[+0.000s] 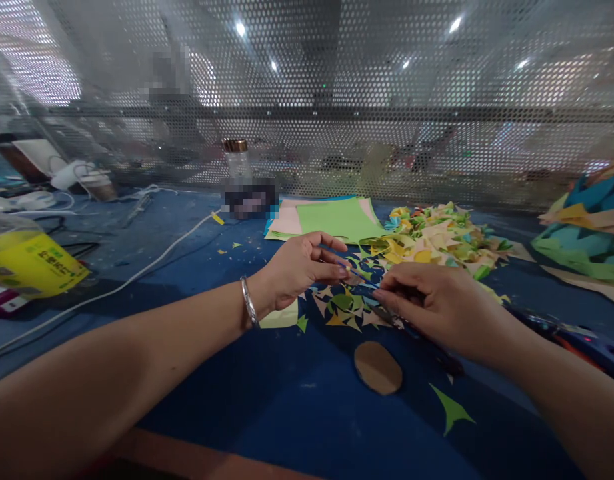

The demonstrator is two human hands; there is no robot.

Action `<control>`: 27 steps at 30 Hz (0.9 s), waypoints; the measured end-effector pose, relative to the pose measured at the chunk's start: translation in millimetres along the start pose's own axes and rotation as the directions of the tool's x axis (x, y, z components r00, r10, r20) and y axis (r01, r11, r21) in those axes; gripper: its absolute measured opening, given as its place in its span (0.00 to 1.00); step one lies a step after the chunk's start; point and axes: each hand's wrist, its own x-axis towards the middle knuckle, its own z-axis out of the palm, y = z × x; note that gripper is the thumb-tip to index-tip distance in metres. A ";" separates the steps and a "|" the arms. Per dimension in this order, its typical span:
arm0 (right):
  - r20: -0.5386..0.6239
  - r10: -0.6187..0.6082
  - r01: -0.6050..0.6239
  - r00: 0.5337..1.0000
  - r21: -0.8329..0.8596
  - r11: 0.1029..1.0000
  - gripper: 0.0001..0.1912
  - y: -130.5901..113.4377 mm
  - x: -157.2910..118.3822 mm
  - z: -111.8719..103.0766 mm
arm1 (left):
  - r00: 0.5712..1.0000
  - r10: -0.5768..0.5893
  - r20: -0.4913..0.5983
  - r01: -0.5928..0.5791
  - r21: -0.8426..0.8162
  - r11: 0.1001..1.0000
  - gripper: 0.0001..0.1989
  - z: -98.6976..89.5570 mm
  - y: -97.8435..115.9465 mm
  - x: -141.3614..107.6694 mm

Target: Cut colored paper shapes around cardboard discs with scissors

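My left hand (307,267), with a silver bangle at the wrist, pinches one end of a thin blue strip (359,275). My right hand (421,293) has its fingers closed at the strip's other end. Below both hands lie many small paper scraps (344,303) in green, peach and orange. A dark tool, perhaps scissors (437,353), lies under my right hand, partly hidden by it. Nearer to me, a brown cardboard oval (378,368) rests on the blue table (267,413), with a green paper scrap (451,408) to its right.
Green and pink paper sheets (331,220) lie behind the hands, beside a heap of cut paper (437,237). A layered paper piece (587,233) stands at right. A white cable (157,261), a yellow-labelled bottle (31,263) and a clear bottle (237,160) are left. Perforated metal stands behind.
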 end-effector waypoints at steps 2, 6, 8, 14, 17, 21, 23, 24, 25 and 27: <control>-0.001 0.000 0.000 1.000 -0.006 1.000 0.14 0.1 0.1 -0.6 | 0.999 -0.013 -0.043 0.013 0.014 1.000 0.15 0.2 1.6 0.3; 0.044 0.041 -0.039 0.998 -0.043 0.998 0.14 1.8 1.0 -1.8 | 0.990 0.003 -0.141 -0.005 -0.014 1.000 0.11 -3.1 2.8 3.4; 0.103 0.087 -0.077 0.991 -0.097 0.992 0.13 3.9 1.7 -1.3 | 0.989 0.009 -0.149 -0.015 -0.035 0.999 0.11 -5.2 2.0 5.2; 0.192 0.204 -0.161 0.960 -0.217 0.963 0.14 12.5 3.3 3.3 | 0.993 0.022 -0.112 -0.029 -0.058 0.998 0.14 -2.4 -1.3 4.0; 0.175 0.220 -0.178 0.960 -0.225 0.958 0.14 14.2 3.2 4.3 | 0.997 0.002 -0.075 -0.007 -0.064 0.998 0.15 1.4 -1.7 1.5; 0.118 0.222 -0.194 0.968 -0.210 0.958 0.15 12.0 2.0 4.9 | 0.998 -0.044 -0.049 0.040 -0.075 0.996 0.13 5.6 -1.0 -2.3; 0.052 0.206 -0.197 0.977 -0.142 0.970 0.15 9.9 0.9 5.9 | 0.997 -0.057 -0.045 0.055 -0.058 0.997 0.12 7.7 -0.2 -4.5; 0.020 0.195 -0.192 0.981 -0.095 0.977 0.15 8.7 0.4 6.5 | 0.997 -0.061 -0.046 0.059 -0.046 0.997 0.12 8.8 0.1 -5.5; -0.005 0.181 -0.181 0.983 -0.047 0.982 0.15 7.3 0.0 7.1 | 0.997 -0.063 -0.048 0.061 -0.037 0.997 0.12 10.0 0.1 -6.4; -0.036 0.146 -0.145 0.989 0.027 0.989 0.14 4.1 -0.4 7.8 | 0.997 -0.059 -0.047 0.057 -0.037 0.998 0.12 12.3 -0.6 -7.8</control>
